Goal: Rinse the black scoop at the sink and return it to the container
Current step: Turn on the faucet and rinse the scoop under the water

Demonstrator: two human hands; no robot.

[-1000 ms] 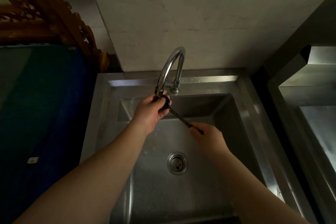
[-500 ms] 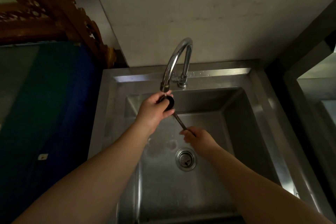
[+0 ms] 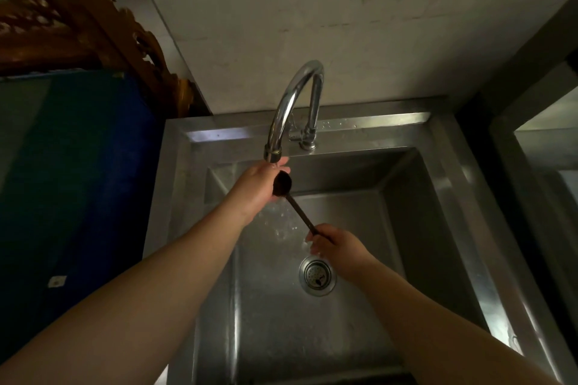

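The black scoop point(image 3: 284, 184) is held under the spout of the chrome faucet point(image 3: 294, 103), its bowl up near the nozzle and its thin handle slanting down to the right. My left hand point(image 3: 258, 186) cups the scoop's bowl with fingers touching it just below the spout. My right hand point(image 3: 336, 248) is closed on the end of the handle, above the drain. Both are inside the steel sink point(image 3: 444, 197). Water splashes show on the basin floor below the scoop. The container is out of view.
A round drain strainer point(image 3: 317, 275) sits in the basin floor. A blue cloth-covered surface point(image 3: 78, 181) lies left of the sink, with carved wooden furniture point(image 3: 78, 15) behind it. Another steel unit point(image 3: 547, 150) stands to the right.
The view has shifted so the sink sits further right and lower. My hands keep the same grip on the scoop under the spout; the right hand has drifted slightly toward the drain.
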